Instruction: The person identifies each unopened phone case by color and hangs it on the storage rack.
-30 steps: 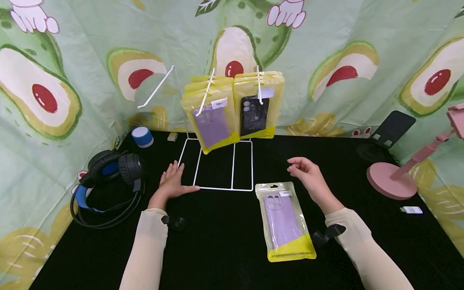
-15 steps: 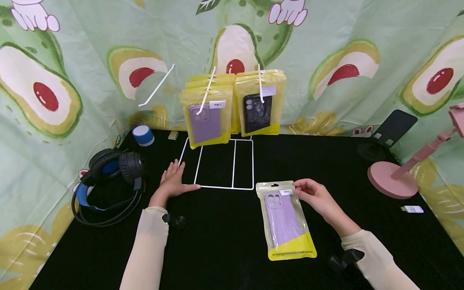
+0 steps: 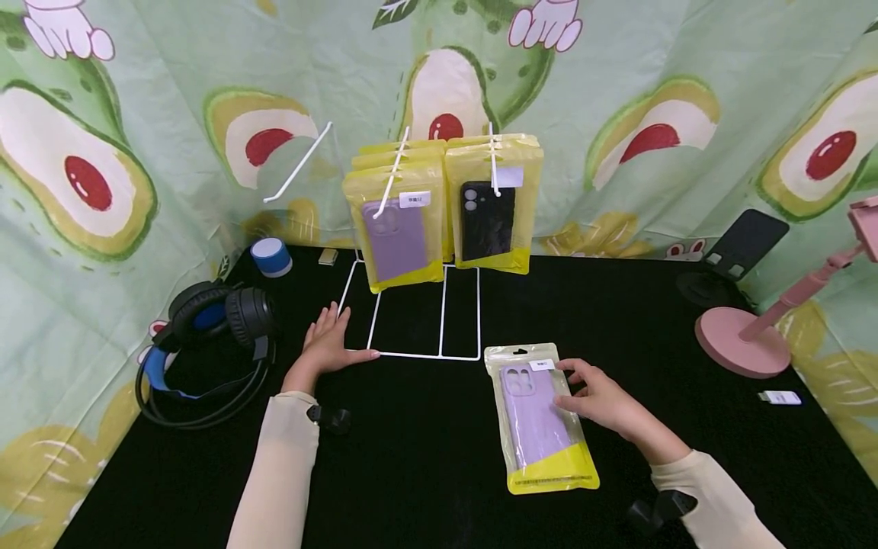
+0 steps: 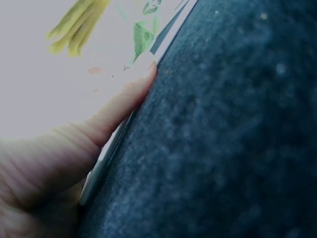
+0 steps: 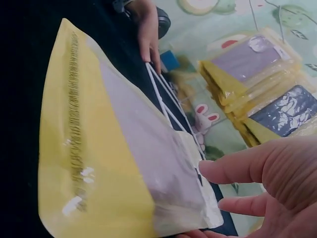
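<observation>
A clear-and-yellow bag point(image 3: 538, 427) with a lilac phone case in it lies flat on the black table. Over its right edge is my right hand point(image 3: 600, 400), thumb above the case and fingers at the edge; the right wrist view shows the thumb point(image 5: 233, 166) and fingers apart, and contact is unclear. My left hand point(image 3: 324, 352) rests spread on the front left corner of a white wire rack point(image 3: 411, 355). Bagged phone cases hang from two of its hooks, a lilac case point(image 3: 396, 244) in front on one and a black case point(image 3: 487, 225) on the other.
One rack hook point(image 3: 298, 162) on the left holds nothing. Headphones point(image 3: 213, 343) and a blue-and-white roll point(image 3: 270, 258) stand to the left. On the right are a pink stand point(image 3: 744, 341), a black phone holder point(image 3: 741, 244) and a white USB stick point(image 3: 780, 397). A patterned curtain hangs behind.
My right hand has come down from above and right of the flat bag to its right edge. The hanging bags have swung a little. My left hand stays on the rack.
</observation>
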Motion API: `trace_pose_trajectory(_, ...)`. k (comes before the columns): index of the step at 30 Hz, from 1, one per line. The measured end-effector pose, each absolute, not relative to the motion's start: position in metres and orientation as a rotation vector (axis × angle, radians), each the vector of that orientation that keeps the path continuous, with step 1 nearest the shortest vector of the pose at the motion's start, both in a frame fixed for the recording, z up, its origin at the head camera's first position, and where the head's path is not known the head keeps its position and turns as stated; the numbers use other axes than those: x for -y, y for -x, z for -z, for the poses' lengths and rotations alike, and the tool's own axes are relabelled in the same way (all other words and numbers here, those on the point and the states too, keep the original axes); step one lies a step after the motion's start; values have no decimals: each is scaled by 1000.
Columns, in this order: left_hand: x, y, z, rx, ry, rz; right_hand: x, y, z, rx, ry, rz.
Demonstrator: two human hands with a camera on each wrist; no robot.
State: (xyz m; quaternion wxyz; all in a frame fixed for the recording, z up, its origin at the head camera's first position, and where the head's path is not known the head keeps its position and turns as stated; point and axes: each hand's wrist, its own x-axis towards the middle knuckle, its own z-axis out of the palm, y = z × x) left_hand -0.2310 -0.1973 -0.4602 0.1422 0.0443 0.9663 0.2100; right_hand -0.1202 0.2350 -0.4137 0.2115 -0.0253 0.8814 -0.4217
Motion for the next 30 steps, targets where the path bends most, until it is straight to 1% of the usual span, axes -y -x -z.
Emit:
trace_pose_trajectory(11,198,233,462,-2783,-123,-607,-225,120,424,-2488,47,1123)
trace_pose_trajectory(20,198,231,462,-2794,-128,-618,-220,120,428,-2500,71,1223)
trace_pose_trajectory(30,197,231,462,-2791,-123,-620,-220,124,426,-2422,-44,1399)
